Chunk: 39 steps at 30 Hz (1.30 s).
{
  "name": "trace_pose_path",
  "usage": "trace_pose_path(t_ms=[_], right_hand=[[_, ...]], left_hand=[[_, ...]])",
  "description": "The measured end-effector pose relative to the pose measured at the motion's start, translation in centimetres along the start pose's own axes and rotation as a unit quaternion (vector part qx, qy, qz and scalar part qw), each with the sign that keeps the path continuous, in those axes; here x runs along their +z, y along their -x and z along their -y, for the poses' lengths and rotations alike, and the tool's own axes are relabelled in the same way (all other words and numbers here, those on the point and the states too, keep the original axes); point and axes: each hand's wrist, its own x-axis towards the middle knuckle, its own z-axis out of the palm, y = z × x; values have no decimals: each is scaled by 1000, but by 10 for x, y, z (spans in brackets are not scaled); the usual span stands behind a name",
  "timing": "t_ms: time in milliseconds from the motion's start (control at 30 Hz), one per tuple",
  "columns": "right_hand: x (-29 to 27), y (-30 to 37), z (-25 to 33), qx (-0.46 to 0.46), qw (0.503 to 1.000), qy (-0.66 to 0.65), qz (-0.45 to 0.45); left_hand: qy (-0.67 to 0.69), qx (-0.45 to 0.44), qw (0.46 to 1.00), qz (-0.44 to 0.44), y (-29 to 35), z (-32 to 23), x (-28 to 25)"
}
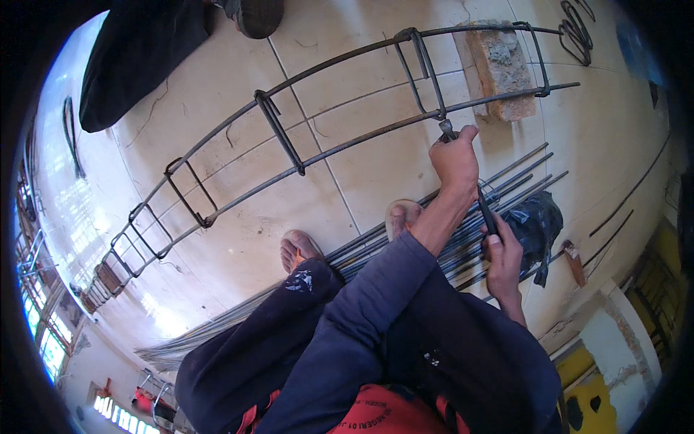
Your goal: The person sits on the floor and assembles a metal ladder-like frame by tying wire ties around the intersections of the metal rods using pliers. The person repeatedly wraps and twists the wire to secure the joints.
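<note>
A long rebar cage (369,136) of two curved steel rods joined by several bent rectangular stirrups (280,134) lies across the tiled floor before me. My left hand (457,160) is closed around the upper part of dark metal pincers (447,130). Their head touches or nearly touches the near rod, where a stirrup meets it. Lower right, my right hand (504,257) is closed on a long dark handle of the same tool. My left fist hides the middle of the tool, and the jaws are too small to read.
A rough brick block (504,76) sits under the cage's right end. Loose rods (463,249) lie in a bundle by my feet, beside a black plastic bag (538,220). Spare stirrups (575,36) lie far right. Another person's dark-clothed leg (137,58) is at far left.
</note>
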Motion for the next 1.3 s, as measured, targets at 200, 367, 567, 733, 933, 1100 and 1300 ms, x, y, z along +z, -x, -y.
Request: trace_pose_path(t_ms=[200,367,567,733,933,1100,1300], right_hand=[[18,-5,2,284,916,-268,96],[52,3,-49,331,297,-840,311],[21,-5,-24,412,597,-647,235],[-8,-1,15,190,973,-128,14],[-16,-25,9,-21,980,196,-7],[-29,-36,-24,465,662,-516,281],[1,-21,-26,443,626,-591,252]], left_hand=[[-107,38,990,79,16,-25,-25],[-209,18,961,179,29,-52,-54],[81,-177,937,290,11,-17,-45],[44,-104,987,116,26,-9,-7],[15,-52,998,35,27,-3,8],[-83,89,992,-18,25,9,-24],[119,-138,966,182,34,-5,-27]])
